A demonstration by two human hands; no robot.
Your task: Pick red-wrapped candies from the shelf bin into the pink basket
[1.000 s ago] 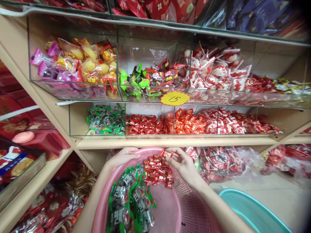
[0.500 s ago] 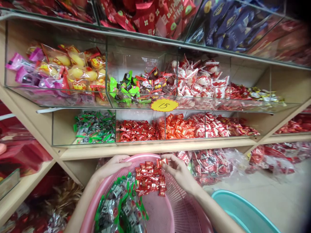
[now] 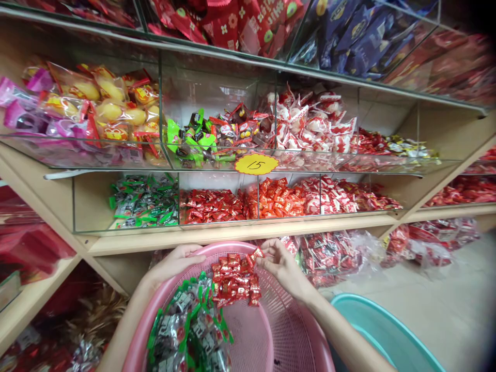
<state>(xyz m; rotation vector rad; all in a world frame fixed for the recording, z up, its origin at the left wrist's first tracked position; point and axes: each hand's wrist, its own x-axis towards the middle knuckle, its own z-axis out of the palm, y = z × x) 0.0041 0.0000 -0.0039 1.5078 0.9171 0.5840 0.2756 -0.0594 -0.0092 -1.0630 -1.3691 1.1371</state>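
A pink mesh basket (image 3: 252, 335) sits low in front of me. Its left side holds silver-and-green wrapped candies (image 3: 189, 326), and a cluster of red wrapped candies (image 3: 231, 283) lies towards the back. At the back left rim, my left hand (image 3: 175, 264) grips the basket, its fingertips partly hidden. On the other side, my right hand (image 3: 282, 267) pinches one red candy (image 3: 254, 257) by its end, tilted at the edge of the red cluster.
Above the basket, glass-fronted shelf bins hold green-silver candies (image 3: 145, 201), red candies (image 3: 213, 204) and orange candies (image 3: 279, 196). A yellow price tag (image 3: 256, 164) reads 15. A teal tub (image 3: 382, 330) stands on the floor at right, below bagged goods (image 3: 333, 253).
The view has shifted slightly, so the shelves sit further left. The red candy in my right hand is now more tilted. My left hand stays on the basket rim.
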